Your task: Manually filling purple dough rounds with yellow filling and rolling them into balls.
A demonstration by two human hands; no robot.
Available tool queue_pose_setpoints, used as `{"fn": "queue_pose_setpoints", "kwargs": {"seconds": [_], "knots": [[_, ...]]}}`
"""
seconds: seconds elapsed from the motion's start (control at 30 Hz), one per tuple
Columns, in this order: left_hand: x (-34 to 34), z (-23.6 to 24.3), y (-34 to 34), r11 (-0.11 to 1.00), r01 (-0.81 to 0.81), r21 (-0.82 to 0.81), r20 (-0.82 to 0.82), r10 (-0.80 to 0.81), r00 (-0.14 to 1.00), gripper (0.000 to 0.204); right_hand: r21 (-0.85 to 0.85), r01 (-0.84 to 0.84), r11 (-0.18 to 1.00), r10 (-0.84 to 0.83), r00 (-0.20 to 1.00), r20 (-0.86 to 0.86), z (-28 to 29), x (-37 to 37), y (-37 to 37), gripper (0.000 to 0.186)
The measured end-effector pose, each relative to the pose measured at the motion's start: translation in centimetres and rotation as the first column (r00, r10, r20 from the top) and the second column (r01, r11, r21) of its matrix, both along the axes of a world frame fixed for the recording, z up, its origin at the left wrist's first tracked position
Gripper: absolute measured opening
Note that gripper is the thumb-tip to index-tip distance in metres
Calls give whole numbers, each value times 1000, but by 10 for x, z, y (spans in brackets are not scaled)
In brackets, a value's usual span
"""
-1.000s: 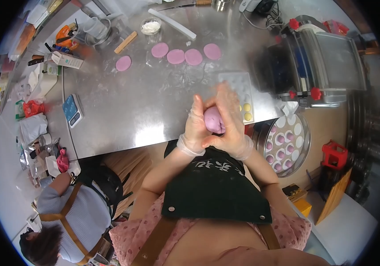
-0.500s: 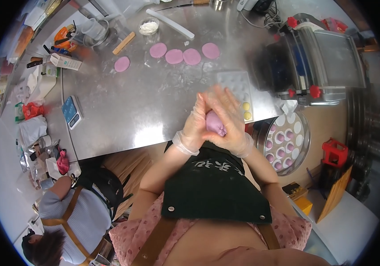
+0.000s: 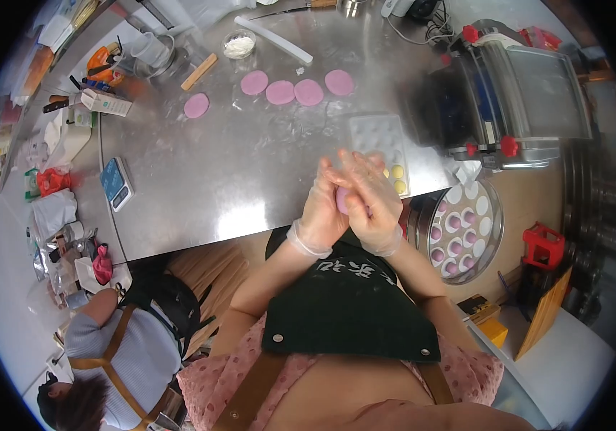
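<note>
In clear plastic gloves, my left hand (image 3: 321, 210) and my right hand (image 3: 377, 212) are cupped together above the table's front edge. A pink-purple dough ball (image 3: 341, 200) is enclosed between them, mostly hidden by my fingers and right thumb. Several flat rounds of the same dough (image 3: 309, 93) lie across the far part of the steel table (image 3: 171, 179). Just beyond my right hand is a pale tray with round hollows (image 3: 376, 131), with a few yellow balls (image 3: 399, 172) in its near right corner.
Right of my hands, a round metal pan (image 3: 499, 237) holds purple dough pieces on white paper discs. A machine with red knobs (image 3: 494, 100) stands at the right. Farther off are a white rolling pin (image 3: 273, 39), a bowl of white powder (image 3: 239, 47) and a scale (image 3: 115, 183). Another person (image 3: 124, 352) is at lower left.
My hands have closed further around the dough, so less of it shows. My right thumb now lies across it and the right fingers have come down over the left ones.
</note>
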State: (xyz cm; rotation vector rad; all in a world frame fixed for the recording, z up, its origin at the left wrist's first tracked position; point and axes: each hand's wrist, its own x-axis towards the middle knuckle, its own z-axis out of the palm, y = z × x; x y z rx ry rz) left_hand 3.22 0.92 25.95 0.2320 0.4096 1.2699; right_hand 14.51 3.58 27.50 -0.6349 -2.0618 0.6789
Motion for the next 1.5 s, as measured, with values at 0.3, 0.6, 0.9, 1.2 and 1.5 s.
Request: {"fn": "queue_pose_setpoints", "kwargs": {"seconds": [0.3,0.6,0.9,1.2,1.5], "knots": [[-6,-1,-1,987,52,-153,167,-26,986,87,80,182,980,-190,977,94,26,-4,4,61],[21,15,-8,954,-269,130,-246,294,924,89,-81,175,981,-186,970,-159,6,-3,-7,50],[26,2,-15,954,-175,244,-220,230,948,99,-109,132,985,-153,963,-221,-1,0,-10,63],[10,-26,-11,995,30,94,-42,-26,999,91,90,90,992,-88,996,-25,2,12,-3,56],[23,-1,-13,990,82,119,-350,-36,936,98,154,223,963,-233,971,50,19,24,0,50]]}}
